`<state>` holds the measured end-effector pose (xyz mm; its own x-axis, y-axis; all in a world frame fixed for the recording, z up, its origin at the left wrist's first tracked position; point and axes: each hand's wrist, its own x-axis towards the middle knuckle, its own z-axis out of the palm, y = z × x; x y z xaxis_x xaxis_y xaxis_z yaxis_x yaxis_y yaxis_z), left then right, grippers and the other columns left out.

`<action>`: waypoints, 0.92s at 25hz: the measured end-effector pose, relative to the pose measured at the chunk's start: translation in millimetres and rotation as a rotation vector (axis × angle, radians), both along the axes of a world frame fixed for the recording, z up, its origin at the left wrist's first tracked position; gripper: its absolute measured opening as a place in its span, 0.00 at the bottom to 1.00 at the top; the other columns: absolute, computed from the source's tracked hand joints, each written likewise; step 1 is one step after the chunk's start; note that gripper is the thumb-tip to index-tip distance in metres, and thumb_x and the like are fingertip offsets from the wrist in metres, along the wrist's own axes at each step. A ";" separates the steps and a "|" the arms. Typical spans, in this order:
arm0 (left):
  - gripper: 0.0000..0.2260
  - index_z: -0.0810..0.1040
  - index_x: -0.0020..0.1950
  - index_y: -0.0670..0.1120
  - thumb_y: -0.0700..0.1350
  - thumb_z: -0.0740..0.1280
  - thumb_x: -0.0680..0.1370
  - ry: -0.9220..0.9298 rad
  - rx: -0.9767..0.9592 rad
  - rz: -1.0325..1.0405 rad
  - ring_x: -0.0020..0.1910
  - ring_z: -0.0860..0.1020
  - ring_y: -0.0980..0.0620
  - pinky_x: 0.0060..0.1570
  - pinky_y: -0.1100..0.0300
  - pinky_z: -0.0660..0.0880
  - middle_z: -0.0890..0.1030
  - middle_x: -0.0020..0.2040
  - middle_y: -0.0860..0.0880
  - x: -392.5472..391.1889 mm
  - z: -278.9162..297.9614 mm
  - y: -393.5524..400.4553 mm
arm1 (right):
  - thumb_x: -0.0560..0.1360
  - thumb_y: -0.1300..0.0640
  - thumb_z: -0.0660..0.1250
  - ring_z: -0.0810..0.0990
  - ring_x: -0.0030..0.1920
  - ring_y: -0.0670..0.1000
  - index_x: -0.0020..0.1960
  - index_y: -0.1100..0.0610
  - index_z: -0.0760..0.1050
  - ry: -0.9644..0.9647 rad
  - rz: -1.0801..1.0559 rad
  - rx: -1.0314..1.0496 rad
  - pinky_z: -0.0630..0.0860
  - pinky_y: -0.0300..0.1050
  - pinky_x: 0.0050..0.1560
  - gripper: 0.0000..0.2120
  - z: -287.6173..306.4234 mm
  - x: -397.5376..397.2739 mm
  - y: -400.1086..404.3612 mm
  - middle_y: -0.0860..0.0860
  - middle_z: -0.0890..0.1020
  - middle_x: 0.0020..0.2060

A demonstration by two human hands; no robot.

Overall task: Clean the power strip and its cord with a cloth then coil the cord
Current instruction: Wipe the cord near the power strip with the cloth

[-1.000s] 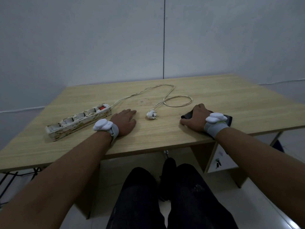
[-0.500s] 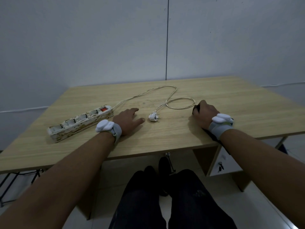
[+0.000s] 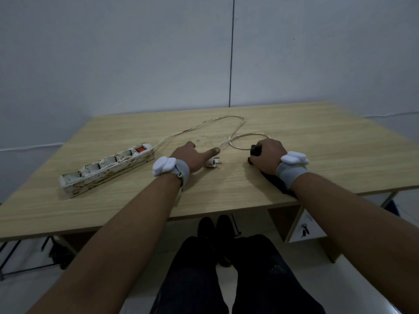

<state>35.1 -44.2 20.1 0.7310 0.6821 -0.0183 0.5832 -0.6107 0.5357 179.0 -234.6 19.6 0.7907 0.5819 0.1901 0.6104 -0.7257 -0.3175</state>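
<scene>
Both hands slid forward: the left hand (image 3: pixel 192 156), open, nears the white plug (image 3: pixel 212 163); the right hand (image 3: pixel 268 156) grips the dark cloth (image 3: pixel 275 182) beside the thin white cord (image 3: pixel 238 126). The dirty white power strip (image 3: pixel 107 169) lies slanted, far left.

I read this as a plain office or study room, sparsely furnished. I am seated at a light wood-laminate desk (image 3: pixel 317 141) pushed against a bare pale-grey wall (image 3: pixel 136 53) with one dark vertical seam (image 3: pixel 231 53) running down it. Below and to the right of where my right hand (image 3: pixel 268 155) closes on a dark cloth (image 3: pixel 275 182), a white drawer front with a key in its lock (image 3: pixel 305 231) hangs under the desktop. The floor (image 3: pixel 260 225) looks like pale tile, and dark metal legs (image 3: pixel 9 257) show under the desk's left end.
</scene>
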 end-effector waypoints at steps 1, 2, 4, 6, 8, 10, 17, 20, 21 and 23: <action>0.49 0.67 0.72 0.46 0.79 0.60 0.63 0.003 -0.008 0.003 0.54 0.78 0.45 0.44 0.55 0.70 0.81 0.56 0.46 2.6 0.4 -0.1 | 0.71 0.52 0.68 0.77 0.45 0.58 0.46 0.60 0.77 0.009 -0.004 0.001 0.70 0.42 0.41 0.11 0.9 0.5 1.8 0.57 0.81 0.45; 0.48 0.66 0.72 0.46 0.77 0.61 0.63 0.005 -0.009 -0.003 0.56 0.78 0.45 0.45 0.56 0.69 0.80 0.58 0.45 4.4 0.1 -0.4 | 0.72 0.52 0.68 0.77 0.47 0.59 0.47 0.60 0.77 0.010 -0.006 0.009 0.69 0.43 0.42 0.11 1.3 0.7 2.9 0.57 0.81 0.46; 0.47 0.65 0.73 0.47 0.75 0.65 0.63 -0.003 -0.010 -0.019 0.60 0.76 0.44 0.46 0.57 0.67 0.77 0.63 0.46 7.3 -1.6 -2.1 | 0.74 0.52 0.67 0.77 0.52 0.61 0.50 0.59 0.76 -0.006 -0.010 0.023 0.69 0.44 0.45 0.11 0.9 2.0 5.5 0.58 0.80 0.50; 0.46 0.66 0.72 0.48 0.73 0.68 0.63 -0.025 -0.016 -0.023 0.63 0.74 0.45 0.48 0.58 0.66 0.75 0.66 0.48 10.1 -1.9 -4.4 | 0.75 0.51 0.66 0.76 0.54 0.61 0.52 0.59 0.75 -0.007 -0.010 0.043 0.68 0.44 0.46 0.12 -0.8 3.8 8.0 0.58 0.79 0.52; 0.45 0.66 0.72 0.49 0.71 0.70 0.62 -0.036 -0.005 -0.033 0.63 0.74 0.46 0.48 0.58 0.66 0.74 0.67 0.48 13.3 -1.7 -6.8 | 0.75 0.51 0.65 0.75 0.54 0.61 0.53 0.58 0.74 0.018 -0.001 0.092 0.68 0.45 0.46 0.12 -2.3 4.8 10.0 0.58 0.79 0.53; 0.45 0.65 0.73 0.50 0.70 0.71 0.62 -0.043 0.023 -0.055 0.63 0.74 0.46 0.48 0.59 0.67 0.74 0.67 0.49 15.2 -1.7 -8.8 | 0.76 0.51 0.64 0.76 0.53 0.61 0.53 0.57 0.72 0.035 0.019 0.155 0.68 0.45 0.46 0.11 -4.0 4.8 11.7 0.58 0.79 0.53; 0.42 0.64 0.73 0.54 0.58 0.76 0.63 -0.200 0.020 -0.123 0.44 0.80 0.53 0.42 0.60 0.75 0.82 0.44 0.53 6.5 -2.3 -8.1 | 0.76 0.52 0.64 0.76 0.48 0.59 0.52 0.56 0.70 0.087 0.057 0.390 0.70 0.46 0.45 0.09 -2.4 -2.1 18.2 0.58 0.79 0.49; 0.42 0.63 0.74 0.53 0.55 0.77 0.63 -0.218 -0.013 -0.157 0.37 0.77 0.60 0.33 0.65 0.69 0.79 0.38 0.56 4.3 1.9 -4.5 | 0.74 0.52 0.66 0.73 0.43 0.54 0.50 0.53 0.69 0.116 0.076 0.447 0.67 0.43 0.44 0.09 -1.1 -5.8 21.9 0.55 0.78 0.46; 0.42 0.63 0.74 0.53 0.54 0.78 0.64 -0.207 -0.031 -0.160 0.38 0.78 0.59 0.35 0.64 0.70 0.79 0.39 0.56 4.4 2.2 -3.2 | 0.71 0.52 0.67 0.73 0.43 0.54 0.49 0.52 0.69 0.128 0.080 0.447 0.67 0.42 0.44 0.10 -0.8 -6.5 23.7 0.53 0.78 0.45; 0.42 0.64 0.74 0.52 0.55 0.78 0.64 -0.181 -0.079 -0.146 0.42 0.78 0.55 0.40 0.62 0.70 0.79 0.42 0.54 4.4 1.5 -0.9 | 0.67 0.51 0.70 0.74 0.43 0.54 0.48 0.51 0.70 0.143 0.103 0.406 0.67 0.42 0.43 0.12 -1.0 -7.1 28.1 0.51 0.77 0.43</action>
